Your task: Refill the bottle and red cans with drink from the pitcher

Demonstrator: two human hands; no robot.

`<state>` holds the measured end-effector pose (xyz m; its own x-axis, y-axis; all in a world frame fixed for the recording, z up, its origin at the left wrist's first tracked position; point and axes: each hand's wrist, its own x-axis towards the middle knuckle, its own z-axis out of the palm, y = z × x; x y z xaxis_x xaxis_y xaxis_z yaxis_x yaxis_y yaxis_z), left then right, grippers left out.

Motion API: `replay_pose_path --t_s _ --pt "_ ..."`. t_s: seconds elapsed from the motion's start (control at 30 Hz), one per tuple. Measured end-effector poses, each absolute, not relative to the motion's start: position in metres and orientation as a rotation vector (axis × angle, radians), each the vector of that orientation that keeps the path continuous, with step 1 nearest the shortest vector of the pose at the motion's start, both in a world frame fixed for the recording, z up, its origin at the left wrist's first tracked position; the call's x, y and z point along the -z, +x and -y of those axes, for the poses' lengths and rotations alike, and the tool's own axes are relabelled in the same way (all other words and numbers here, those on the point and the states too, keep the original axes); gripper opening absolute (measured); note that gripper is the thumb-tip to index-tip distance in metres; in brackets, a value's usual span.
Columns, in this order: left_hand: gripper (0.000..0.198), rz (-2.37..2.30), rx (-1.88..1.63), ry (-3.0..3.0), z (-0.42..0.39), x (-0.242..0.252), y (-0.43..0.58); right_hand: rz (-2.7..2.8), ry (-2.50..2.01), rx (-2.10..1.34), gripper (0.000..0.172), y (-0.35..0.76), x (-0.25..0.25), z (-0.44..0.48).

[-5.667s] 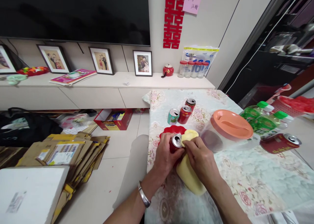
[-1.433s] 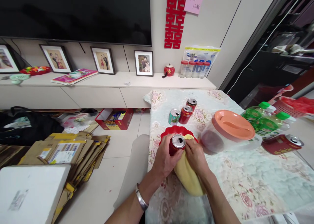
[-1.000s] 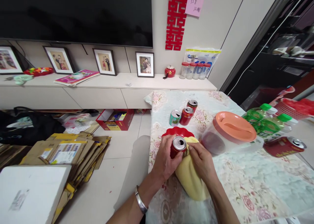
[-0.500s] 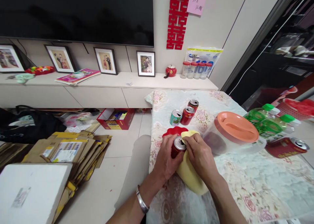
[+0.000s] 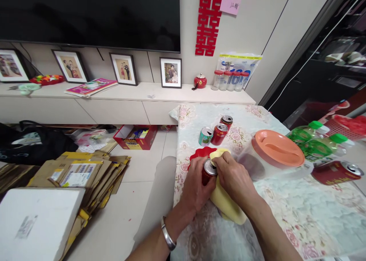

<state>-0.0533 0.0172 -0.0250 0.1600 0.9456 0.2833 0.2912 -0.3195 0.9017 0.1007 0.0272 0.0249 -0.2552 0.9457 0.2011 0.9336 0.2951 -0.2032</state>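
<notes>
My left hand (image 5: 197,182) is wrapped round a dark red drink can (image 5: 210,167), which stands upright with its silver top showing. The can's lower part is hidden by my fingers. Pinched in my right hand (image 5: 233,177) is a yellow cloth (image 5: 228,205), its folded edge pressed against the rim of the can. The rest of the cloth hangs below my right hand onto the table. Just behind the held can lies a red scalloped dish (image 5: 200,152), partly covered by my hands and the cloth.
Beyond the dish stand a green can (image 5: 205,136), a red can (image 5: 219,134) and a darker can (image 5: 227,121). On the right are an orange-lidded container (image 5: 277,148), green-capped bottles (image 5: 317,148) and a large red can (image 5: 334,172) on its side. Flattened cardboard (image 5: 105,177) lies on the floor.
The view has shifted slightly. My right hand and the cloth have moved a little along the can's rim; my left hand keeps its hold on the can.
</notes>
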Motion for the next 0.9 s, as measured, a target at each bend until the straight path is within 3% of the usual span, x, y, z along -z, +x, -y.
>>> replay_pose_path --t_s 0.57,0.9 --pt "0.051 -1.246 -1.182 1.759 -0.014 0.027 -0.05 1.966 -1.331 0.024 0.016 0.109 0.007 0.008" --pt "0.049 -1.219 -1.182 1.782 -0.018 0.03 -0.053 1.937 -1.471 0.035 0.022 0.1 0.0 -0.006"
